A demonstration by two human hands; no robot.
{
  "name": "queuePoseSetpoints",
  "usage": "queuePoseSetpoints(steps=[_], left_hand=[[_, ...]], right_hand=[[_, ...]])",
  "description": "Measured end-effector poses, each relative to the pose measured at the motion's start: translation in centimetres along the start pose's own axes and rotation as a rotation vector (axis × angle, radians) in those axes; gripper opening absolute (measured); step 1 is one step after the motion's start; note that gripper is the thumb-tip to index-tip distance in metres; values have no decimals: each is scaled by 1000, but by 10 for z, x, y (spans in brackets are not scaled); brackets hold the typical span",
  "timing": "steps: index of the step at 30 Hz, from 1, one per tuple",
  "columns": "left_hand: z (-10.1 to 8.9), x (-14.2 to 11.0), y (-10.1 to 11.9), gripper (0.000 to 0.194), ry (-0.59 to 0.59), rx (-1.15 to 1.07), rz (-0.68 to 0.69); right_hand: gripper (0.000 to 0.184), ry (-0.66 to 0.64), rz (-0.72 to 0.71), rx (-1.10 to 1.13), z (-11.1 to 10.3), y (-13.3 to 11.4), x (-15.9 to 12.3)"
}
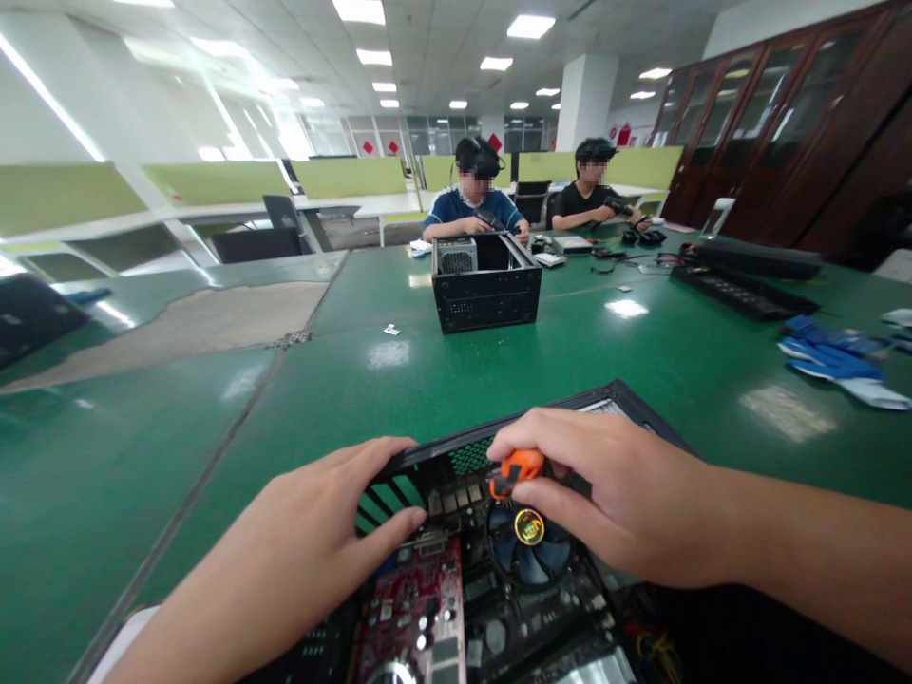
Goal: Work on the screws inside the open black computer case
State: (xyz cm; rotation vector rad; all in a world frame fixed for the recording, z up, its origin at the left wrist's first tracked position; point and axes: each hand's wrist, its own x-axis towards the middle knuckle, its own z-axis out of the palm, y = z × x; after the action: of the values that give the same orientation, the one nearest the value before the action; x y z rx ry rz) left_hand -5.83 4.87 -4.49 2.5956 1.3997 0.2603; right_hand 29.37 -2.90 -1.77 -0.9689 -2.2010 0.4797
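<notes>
An open black computer case point(427, 454) lies in front of me with its inside facing up. My left hand point(334, 513) grips its far wall, fingers over the rim and thumb inside, close to a red circuit card point(420, 608). Between the thumb and fingers of my right hand point(605, 484) is an orange-and-black screwdriver point(523, 465), held at the inner side of the far wall. Its shaft and tip are mostly hidden. Just below it sits a dark cooling fan point(531, 551) with a round gold sticker. Cables point(655, 651) show at the lower right.
Another black case point(486, 299) stands farther off on the green table point(342, 380). Two people point(474, 195) sit behind it, handling dark tools. Blue-and-white gloves point(841, 356) and long black panels point(741, 290) lie at right. A grey-beige sheet point(214, 328) lies at left.
</notes>
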Motion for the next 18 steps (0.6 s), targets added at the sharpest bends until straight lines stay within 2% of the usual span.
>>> queuePoseSetpoints(steps=[2,4,9,14,18], left_hand=[[-1,-1,0,81,3,-4,13],[-2,-1,2,79,0,-3,28],[-5,3,3,86,-2,3,11],[-3,4,-1,89,2,10,5],[-2,3,-2,86,20,12,35]], right_hand=[[26,152,48,-17,-3,-3,-1],[23,233,76,-50,-6,-6,-1],[17,266,38,-89,-10,-6,0],[14,210,35,-102,-7,-3,-1],[13,274,47,-99,-5,0,-3]])
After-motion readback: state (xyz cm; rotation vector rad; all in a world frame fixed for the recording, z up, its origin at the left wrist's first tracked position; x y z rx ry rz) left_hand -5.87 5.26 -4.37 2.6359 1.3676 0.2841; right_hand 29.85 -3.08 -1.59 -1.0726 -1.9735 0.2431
